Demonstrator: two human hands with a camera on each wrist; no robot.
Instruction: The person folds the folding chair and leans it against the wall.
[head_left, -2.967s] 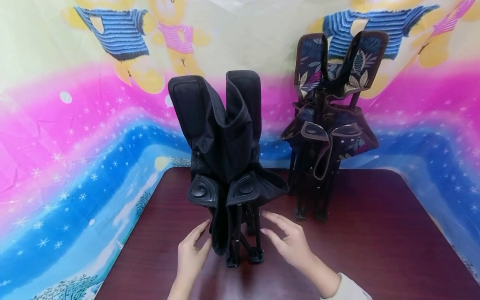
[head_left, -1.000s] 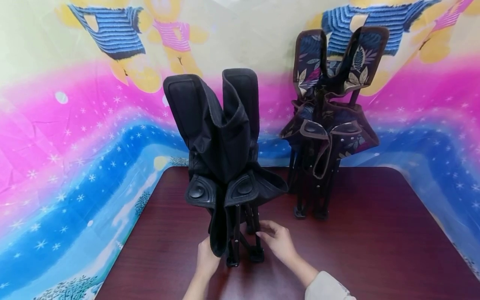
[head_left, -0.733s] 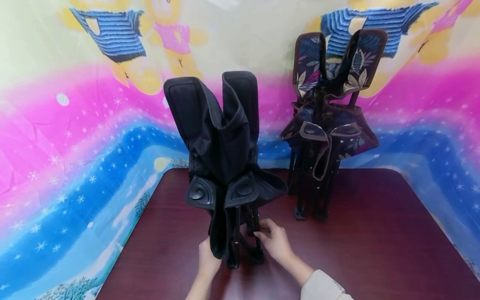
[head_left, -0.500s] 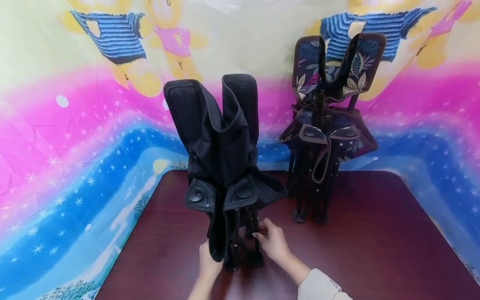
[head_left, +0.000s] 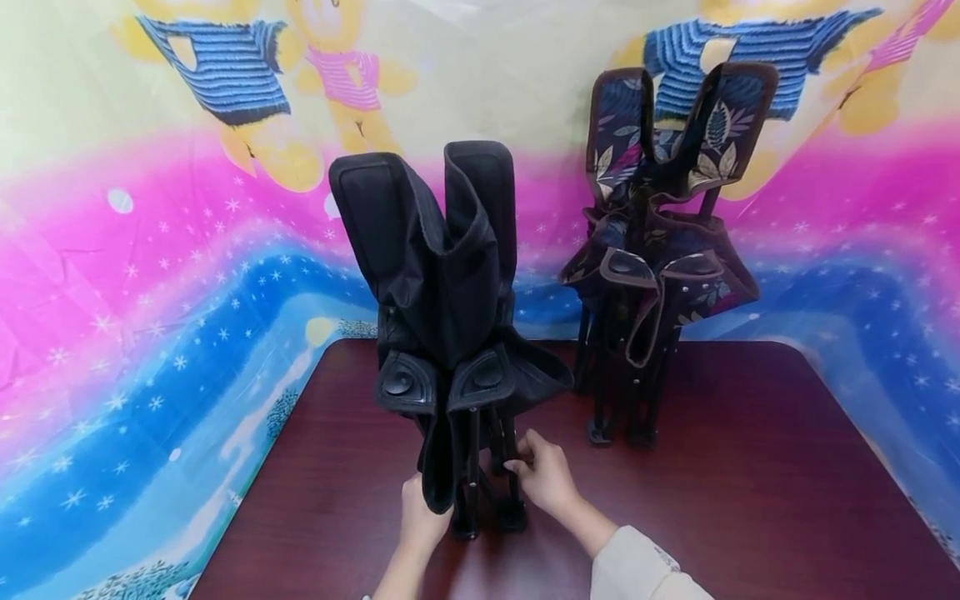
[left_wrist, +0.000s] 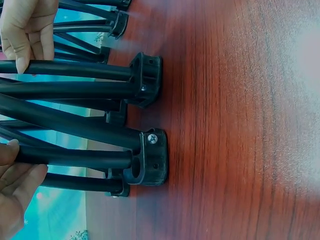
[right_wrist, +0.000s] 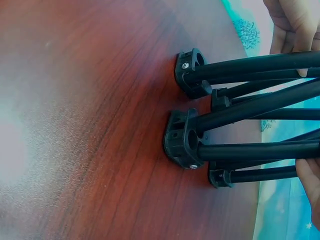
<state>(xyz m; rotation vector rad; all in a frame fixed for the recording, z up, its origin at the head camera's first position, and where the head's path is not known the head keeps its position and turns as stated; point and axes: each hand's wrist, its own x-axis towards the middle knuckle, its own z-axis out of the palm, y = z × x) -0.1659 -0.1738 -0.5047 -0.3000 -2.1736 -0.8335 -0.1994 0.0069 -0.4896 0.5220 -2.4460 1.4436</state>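
Observation:
A folded black camping chair stands upright on the table, its fabric seat bunched between the back posts. My left hand grips a front leg tube low on the chair's left side; hanging fabric hides part of its fingers in the head view. In the left wrist view, that hand's thumb and fingers lie round a black tube. Opposite it, my right hand pinches a leg tube on the right. The right wrist view shows black plastic feet resting on the wood, with both hands at the tubes.
A second folded camping chair, with dark leaf-print fabric, stands farther back on the right. The dark red-brown table has rounded far corners. A colourful backdrop with bears and snowflakes hangs behind and at the sides.
Three seconds ago both hands hovered beside the black chair with fingers spread. They have since moved in and taken hold of its legs. The chair has barely shifted; the leaf-print one stays put.

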